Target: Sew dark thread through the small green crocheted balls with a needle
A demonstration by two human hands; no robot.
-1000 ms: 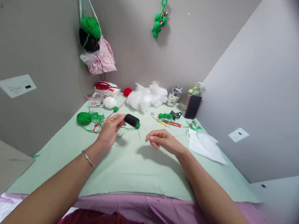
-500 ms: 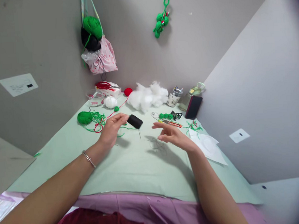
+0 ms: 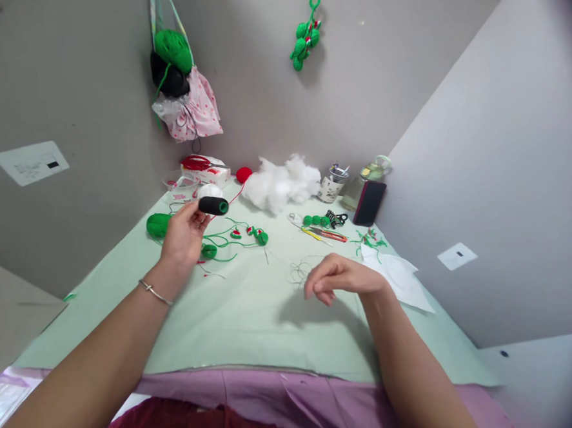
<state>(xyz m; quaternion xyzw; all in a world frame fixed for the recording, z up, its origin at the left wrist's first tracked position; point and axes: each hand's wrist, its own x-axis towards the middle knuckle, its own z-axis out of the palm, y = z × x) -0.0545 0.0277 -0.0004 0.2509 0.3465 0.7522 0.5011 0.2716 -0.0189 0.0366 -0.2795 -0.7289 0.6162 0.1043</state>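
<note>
My left hand (image 3: 183, 236) grips a black thread spool (image 3: 212, 206) with a green core showing at its end, raised over the left side of the table. Below that hand are green yarn strands and small green crochet balls (image 3: 261, 237) with red and white bits. My right hand (image 3: 336, 277) hovers over the table with its fingers curled and thumb against the index finger; whatever they may pinch is too fine to see. Loose dark thread (image 3: 298, 271) lies in loops just left of its fingertips. A needle (image 3: 266, 256) rests on the cloth between my hands.
White stuffing (image 3: 281, 183) is heaped at the back, near a pen cup (image 3: 333, 183) and a leaning phone (image 3: 370, 204). Orange-handled snips (image 3: 328, 233) and a yellow crochet hook (image 3: 311, 234) lie at centre right. White paper (image 3: 399, 278) sits farther right.
My left hand has carried the spool left and slightly up, turning its end toward me. My right hand has dropped a little, and its outstretched fingers have curled in.
</note>
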